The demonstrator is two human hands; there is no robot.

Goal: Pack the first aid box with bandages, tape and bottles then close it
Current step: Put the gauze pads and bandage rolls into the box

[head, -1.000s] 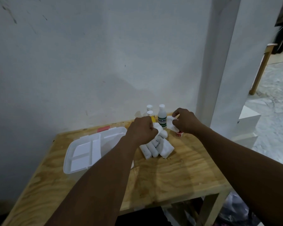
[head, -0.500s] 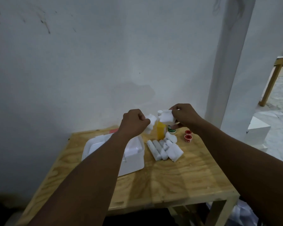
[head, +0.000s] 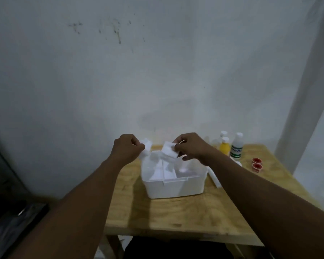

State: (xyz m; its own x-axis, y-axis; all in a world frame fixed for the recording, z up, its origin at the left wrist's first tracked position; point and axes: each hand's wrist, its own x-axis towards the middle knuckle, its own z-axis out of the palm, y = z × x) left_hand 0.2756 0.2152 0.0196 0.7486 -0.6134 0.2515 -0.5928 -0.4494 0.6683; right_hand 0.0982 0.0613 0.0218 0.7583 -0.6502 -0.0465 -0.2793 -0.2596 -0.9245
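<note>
The white first aid box stands open in the middle of the wooden table. Above its far rim my left hand grips a white bandage roll. My right hand pinches a second white bandage over the box. A yellow bottle, a white bottle with a green label and a third small bottle stand at the back right. Two red-and-white tape rolls lie right of them. More white bandage rolls lie beside the box, partly hidden by my right arm.
The table stands against a white wall. A white pillar rises at the right. Dark objects lie on the floor at the left. The table's front edge is near me.
Both hands have carried their bandages leftward from the pile to above the open box. The camera has swung left, so the bottles and tape now sit at the right.
</note>
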